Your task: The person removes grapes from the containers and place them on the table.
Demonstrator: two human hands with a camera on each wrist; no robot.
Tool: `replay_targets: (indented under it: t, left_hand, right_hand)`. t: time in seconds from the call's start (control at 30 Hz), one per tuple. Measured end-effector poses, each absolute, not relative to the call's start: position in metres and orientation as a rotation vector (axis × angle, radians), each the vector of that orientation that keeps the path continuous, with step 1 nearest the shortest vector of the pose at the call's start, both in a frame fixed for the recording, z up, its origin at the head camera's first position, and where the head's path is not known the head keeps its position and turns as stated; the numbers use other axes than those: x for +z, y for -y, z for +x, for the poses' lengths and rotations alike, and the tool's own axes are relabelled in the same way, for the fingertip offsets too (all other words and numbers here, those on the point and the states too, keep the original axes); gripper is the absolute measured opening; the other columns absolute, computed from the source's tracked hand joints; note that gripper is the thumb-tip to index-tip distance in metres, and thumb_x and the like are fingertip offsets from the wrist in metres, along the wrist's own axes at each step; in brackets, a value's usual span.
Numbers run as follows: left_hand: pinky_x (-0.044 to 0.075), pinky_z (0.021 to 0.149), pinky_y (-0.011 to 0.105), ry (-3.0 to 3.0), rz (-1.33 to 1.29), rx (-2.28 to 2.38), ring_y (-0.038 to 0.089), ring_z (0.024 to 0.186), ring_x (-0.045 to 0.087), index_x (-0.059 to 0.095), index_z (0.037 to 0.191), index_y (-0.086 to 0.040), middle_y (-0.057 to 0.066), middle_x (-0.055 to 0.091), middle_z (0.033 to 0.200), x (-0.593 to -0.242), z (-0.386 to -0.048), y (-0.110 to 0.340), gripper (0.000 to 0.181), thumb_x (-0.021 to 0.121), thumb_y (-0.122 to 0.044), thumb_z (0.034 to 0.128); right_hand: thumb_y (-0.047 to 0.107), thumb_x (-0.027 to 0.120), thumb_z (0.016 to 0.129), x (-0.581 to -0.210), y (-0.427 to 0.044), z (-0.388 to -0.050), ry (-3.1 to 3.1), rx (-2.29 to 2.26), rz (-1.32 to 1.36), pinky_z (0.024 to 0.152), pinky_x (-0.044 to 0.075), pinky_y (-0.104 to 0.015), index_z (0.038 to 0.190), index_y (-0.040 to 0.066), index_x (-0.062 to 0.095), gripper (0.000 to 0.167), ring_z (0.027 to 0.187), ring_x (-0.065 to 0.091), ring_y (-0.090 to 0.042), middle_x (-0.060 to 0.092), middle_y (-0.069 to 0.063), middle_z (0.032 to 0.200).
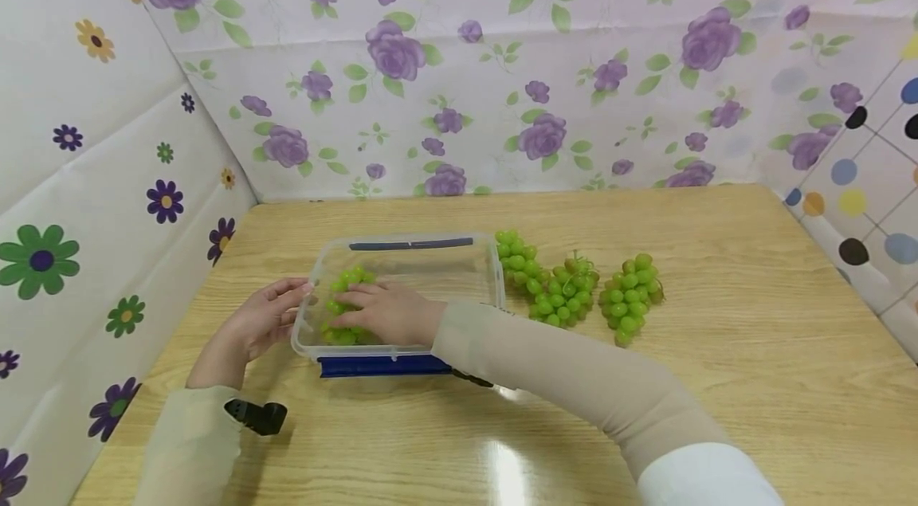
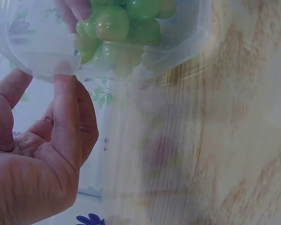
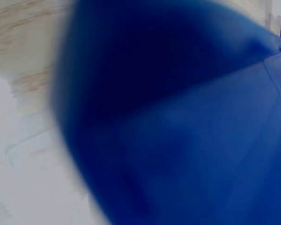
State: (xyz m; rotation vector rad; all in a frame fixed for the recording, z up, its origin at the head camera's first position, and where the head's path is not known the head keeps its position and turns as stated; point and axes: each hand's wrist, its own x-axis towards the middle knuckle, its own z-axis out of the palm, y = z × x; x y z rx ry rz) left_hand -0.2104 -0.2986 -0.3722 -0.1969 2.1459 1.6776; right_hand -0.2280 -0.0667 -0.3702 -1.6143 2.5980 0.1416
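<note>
A clear plastic container (image 1: 459, 275) with blue side clips sits on the table, a bunch of green grapes (image 1: 349, 277) lying at its left end. My left hand (image 1: 261, 320) holds the container's left rim; in the left wrist view, its thumb and a finger meet the clear rim. Inside the container, my right hand (image 1: 398, 315) rests its extended fingers on the grapes. Fingertips also show beside the bunch through the plastic in the left wrist view. A blue clip flap (image 3: 192, 154) fills the right wrist view and hides the right hand there.
To the container's right lie three more bunches of green grapes: one near the rim (image 1: 518, 257), one in the middle (image 1: 566, 291) and one farther right (image 1: 631, 295). Flower-patterned cloth (image 1: 402, 123) borders the back and left of the wooden table (image 1: 746, 291).
</note>
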Motion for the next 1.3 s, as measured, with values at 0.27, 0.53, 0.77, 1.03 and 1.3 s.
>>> replay_targets:
  t: [0.27,0.53,0.77,1.03,1.3]
  left_hand:
    - [0.053,0.07,0.023,-2.141,-0.2,1.693,0.002,0.087,0.062,0.031,0.143,-0.004,-0.003,0.053,0.114,-0.3735,-0.2108,0.299,0.062,0.051,-0.041,0.0973]
    - [0.052,0.066,0.021,-2.139,-0.211,1.698,0.003,0.084,0.061,0.03,0.144,-0.005,-0.002,0.052,0.114,-0.3733,-0.2104,0.298,0.063,0.051,-0.041,0.0971]
    - [0.052,0.067,0.021,-2.135,-0.203,1.701,0.002,0.085,0.061,0.029,0.145,-0.004,0.0,0.05,0.117,-0.3727,-0.2098,0.2976,0.063,0.05,-0.041,0.0976]
    - [0.053,0.066,0.022,-2.134,-0.2,1.709,0.003,0.083,0.061,0.031,0.143,-0.004,-0.002,0.05,0.113,-0.3753,-0.2109,0.2991,0.063,0.05,-0.041,0.0974]
    - [0.053,0.067,0.022,-2.131,-0.209,1.716,0.003,0.082,0.062,0.031,0.143,-0.004,0.001,0.049,0.116,-0.3757,-0.2104,0.298,0.063,0.051,-0.042,0.0971]
  right_hand:
    - [0.013,0.05,0.099,-0.3699,0.0666,-0.2277,-2.65,0.022,-1.618,0.103,0.041,-0.031,0.139,0.029,0.047,0.043,0.128,0.043,-0.019,0.043,-0.003,0.143]
    - [0.01,0.055,0.096,-0.3662,0.0656,-0.2253,-2.649,-0.015,-1.572,0.095,0.046,-0.026,0.134,0.022,0.049,0.04,0.117,0.049,-0.018,0.049,-0.005,0.132]
    - [0.011,0.057,0.096,-0.3654,0.0667,-0.2254,-2.629,-0.022,-1.538,0.095,0.047,-0.025,0.132,0.022,0.051,0.039,0.12,0.051,-0.018,0.049,-0.006,0.135]
    - [0.009,0.06,0.094,-0.37,0.0684,-0.2285,-2.603,-0.137,-1.551,0.095,0.046,-0.023,0.129,0.019,0.056,0.037,0.113,0.057,-0.017,0.053,-0.008,0.131]
    - [0.009,0.066,0.089,-0.3696,0.0674,-0.227,-2.644,-0.159,-1.544,0.087,0.048,-0.019,0.121,0.016,0.061,0.033,0.1,0.058,-0.013,0.059,-0.006,0.117]
